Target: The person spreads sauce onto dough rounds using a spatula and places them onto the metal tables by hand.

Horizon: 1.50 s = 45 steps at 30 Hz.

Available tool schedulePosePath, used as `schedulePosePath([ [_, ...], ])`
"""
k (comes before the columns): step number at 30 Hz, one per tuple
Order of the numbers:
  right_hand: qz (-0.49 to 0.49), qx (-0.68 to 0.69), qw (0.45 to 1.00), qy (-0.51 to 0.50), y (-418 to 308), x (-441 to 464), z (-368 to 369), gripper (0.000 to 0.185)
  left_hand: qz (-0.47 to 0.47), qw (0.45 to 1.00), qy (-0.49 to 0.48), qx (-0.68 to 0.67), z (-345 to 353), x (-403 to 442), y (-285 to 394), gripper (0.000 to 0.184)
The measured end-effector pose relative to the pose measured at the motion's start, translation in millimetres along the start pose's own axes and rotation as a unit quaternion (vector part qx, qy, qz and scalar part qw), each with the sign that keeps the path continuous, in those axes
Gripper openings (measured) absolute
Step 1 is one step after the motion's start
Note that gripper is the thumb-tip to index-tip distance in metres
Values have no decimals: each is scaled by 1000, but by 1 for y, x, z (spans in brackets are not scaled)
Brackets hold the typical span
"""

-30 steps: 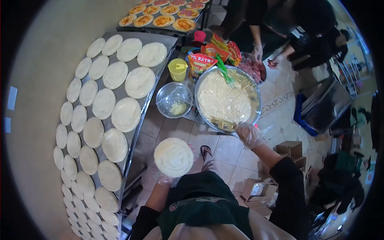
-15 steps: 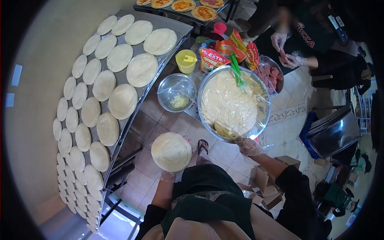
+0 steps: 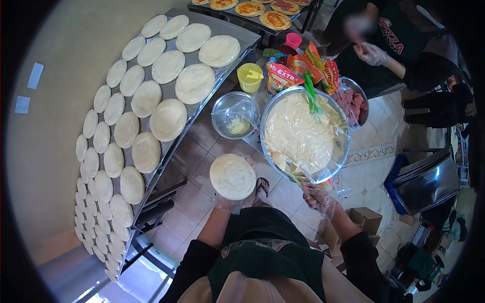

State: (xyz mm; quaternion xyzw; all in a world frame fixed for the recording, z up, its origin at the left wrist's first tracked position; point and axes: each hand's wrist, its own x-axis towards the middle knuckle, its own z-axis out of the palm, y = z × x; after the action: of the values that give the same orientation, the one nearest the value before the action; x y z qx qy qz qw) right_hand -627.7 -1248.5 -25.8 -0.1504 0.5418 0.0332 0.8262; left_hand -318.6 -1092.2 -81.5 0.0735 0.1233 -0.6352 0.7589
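Observation:
My left hand [image 3: 230, 204], in a clear plastic glove, supports a round pizza base [image 3: 233, 177] from below. Pale swirl marks show on top of the base. My gloved right hand [image 3: 319, 197] is closed around the thin handle of a utensil [image 3: 295, 179] at the near rim of a large metal bowl [image 3: 345, 156]. The utensil's head is at the bowl's edge and not clear. Thick cream-coloured sauce [image 3: 302, 134] fills the bowl, partly under clear plastic film. A bright green utensil [image 3: 311, 96] rests at its far side.
Rows of pizza bases cover a metal table [image 3: 242, 31] on the left. Near the bowl stand a smaller bowl [image 3: 222, 118] with white bits, a yellow jug [image 3: 249, 77], sauce pouches [image 3: 283, 78] and a bowl of sliced meat [image 3: 353, 101]. A co-worker's gloved hand [image 3: 374, 54] is beyond.
My right hand has drawn slightly back and down from the bowl's rim with the utensil. The base's top, dotted before, shows swirl marks. The view has shifted, moving the scene rightward.

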Motion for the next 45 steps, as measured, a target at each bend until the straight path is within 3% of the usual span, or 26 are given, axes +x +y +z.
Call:
schedulePosePath([
  [2,-29,-33,999,-5,6,-1,-7,31,-9,998,-57,17,-11,8,-3,67],
  [8,-82,-88,993,-14,17,3,-18,31,1,997,-78,19,-41,26,-20,64],
  [12,-103,-111,988,-31,18,7,-21,32,16,1000,3,23,-51,29,-30,63],
  [15,-117,-134,984,-23,15,2,-18,33,3,997,-82,9,-46,32,-34,63],
  [17,-152,-147,977,-30,14,-1,-14,33,63,991,-58,102,-35,29,-40,67],
  [21,-207,-172,960,-73,13,-4,-1,29,59,991,2,118,-3,25,-40,70],
  [23,-294,-232,923,-86,17,-4,11,34,185,914,-12,360,11,18,-45,70],
  [24,-327,-260,906,-72,22,4,15,32,192,912,-15,363,15,22,-42,70],
  [25,-331,-263,903,-78,28,12,20,32,138,954,-27,264,19,29,-39,68],
  [26,-485,-358,798,-19,36,19,32,32,82,982,-40,163,20,34,-36,67],
  [27,-618,-434,655,42,42,23,47,31,87,981,-44,165,15,39,-36,67],
  [28,-624,-481,610,87,38,-10,80,29,89,985,-76,130,6,46,-35,66],
  [29,-629,-480,606,83,40,-25,94,29,90,985,-109,95,-1,51,-31,65],
  [30,-607,-532,581,105,44,-34,102,27,39,992,-116,-18,0,55,-26,61],
  [31,-582,-582,554,128,45,-45,108,25,42,992,-120,-16,0,54,-22,61],
  [32,-584,-595,537,131,43,-57,113,23,85,983,-101,131,1,53,-19,60],
  [33,-587,-593,534,132,38,-69,114,23,126,950,-79,274,8,51,-15,60],
  [36,-581,-559,591,-26,15,-82,87,23,143,939,-111,293,52,35,-16,61],
  [37,-583,-560,589,-26,7,-85,81,23,145,938,-114,293,67,30,-15,61],
  [39,-487,-430,757,-65,-14,-94,81,24,83,973,-116,182,85,27,-13,65],
  [43,-503,-455,734,42,-43,-82,122,28,122,939,-99,306,87,36,-17,64],
  [44,-574,-474,668,21,-41,-67,135,31,124,935,-100,317,87,39,-19,64],
  [45,-576,-475,666,17,-36,-68,136,31,127,931,-99,328,89,40,-20,64],
])
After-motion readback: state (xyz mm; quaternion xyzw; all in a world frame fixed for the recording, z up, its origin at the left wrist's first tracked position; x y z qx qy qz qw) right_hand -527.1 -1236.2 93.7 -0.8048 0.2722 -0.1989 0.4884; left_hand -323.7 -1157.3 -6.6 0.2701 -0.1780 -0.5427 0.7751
